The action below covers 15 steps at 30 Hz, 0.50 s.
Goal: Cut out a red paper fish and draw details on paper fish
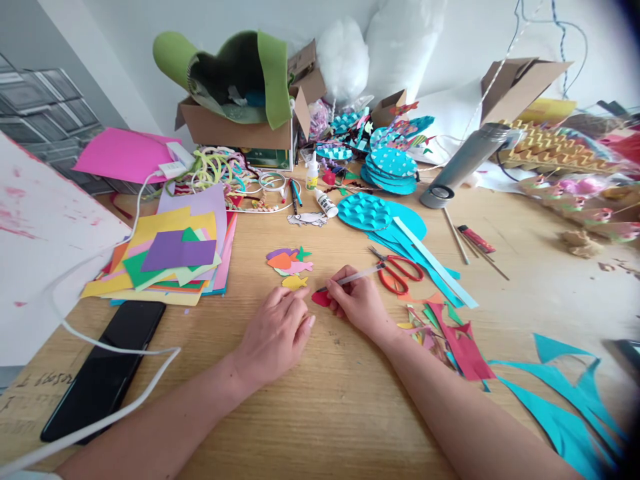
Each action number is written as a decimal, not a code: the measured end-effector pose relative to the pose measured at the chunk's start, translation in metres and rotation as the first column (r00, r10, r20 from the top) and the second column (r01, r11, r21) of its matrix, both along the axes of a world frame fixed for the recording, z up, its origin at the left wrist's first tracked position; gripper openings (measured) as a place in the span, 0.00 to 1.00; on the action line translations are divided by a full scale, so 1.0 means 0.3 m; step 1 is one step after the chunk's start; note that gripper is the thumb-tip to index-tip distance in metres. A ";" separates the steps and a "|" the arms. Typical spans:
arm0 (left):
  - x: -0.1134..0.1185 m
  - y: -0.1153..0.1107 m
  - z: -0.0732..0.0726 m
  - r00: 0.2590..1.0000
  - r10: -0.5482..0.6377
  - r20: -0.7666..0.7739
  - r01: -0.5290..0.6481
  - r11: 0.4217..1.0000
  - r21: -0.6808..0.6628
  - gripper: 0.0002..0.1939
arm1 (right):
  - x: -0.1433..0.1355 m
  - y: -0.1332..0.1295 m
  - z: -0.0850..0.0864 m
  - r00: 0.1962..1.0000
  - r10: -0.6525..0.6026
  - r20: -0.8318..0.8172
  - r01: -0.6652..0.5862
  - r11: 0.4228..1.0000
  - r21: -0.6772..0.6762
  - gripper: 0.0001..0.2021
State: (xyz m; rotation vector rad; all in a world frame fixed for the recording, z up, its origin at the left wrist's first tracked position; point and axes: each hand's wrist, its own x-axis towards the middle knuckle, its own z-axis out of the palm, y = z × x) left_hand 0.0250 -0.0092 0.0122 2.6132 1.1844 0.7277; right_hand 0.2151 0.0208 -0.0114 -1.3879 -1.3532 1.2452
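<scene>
My right hand [356,301] grips a slim pen [356,275] with a clear barrel. The pen's dark tip is over a small red paper cutout [321,298], which lies by the fingertips. Palm down on the table, my left hand [280,325] holds nothing; its fingers are loosely bent and apart, the index finger reaching toward the red piece. Just beyond it lies a yellow paper fish [295,282]. Behind that are an orange cutout [283,261], a pink fish [300,267], a green starfish shape [303,253] and a purple piece [278,253].
Red-handled scissors [397,272] and paper scraps [463,340] lie right of my right hand. Coloured paper sheets [175,253] and a black phone [105,370] with a white cable are left. Glue bottles [326,203], blue discs [365,212] and a steel flask [465,163] stand farther back.
</scene>
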 end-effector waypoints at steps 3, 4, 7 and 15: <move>-0.007 0.009 0.002 0.999 0.034 0.034 -0.034 0.999 0.013 0.04 | 0.000 0.000 0.000 1.000 -0.002 0.002 0.002 1.000 -0.009 0.16; -0.009 0.012 0.001 0.999 0.036 0.038 -0.037 0.999 0.012 0.06 | -0.001 0.000 0.000 1.000 -0.003 0.004 0.003 1.000 -0.009 0.16; -0.012 0.014 -0.004 0.999 0.031 0.045 -0.031 0.999 0.006 0.10 | -0.002 0.000 0.003 1.000 -0.002 0.008 0.002 1.000 -0.003 0.15; -0.009 0.016 -0.011 0.999 0.027 0.027 -0.027 1.000 -0.001 0.10 | -0.005 -0.001 0.012 1.000 -0.006 0.002 0.006 1.000 -0.012 0.13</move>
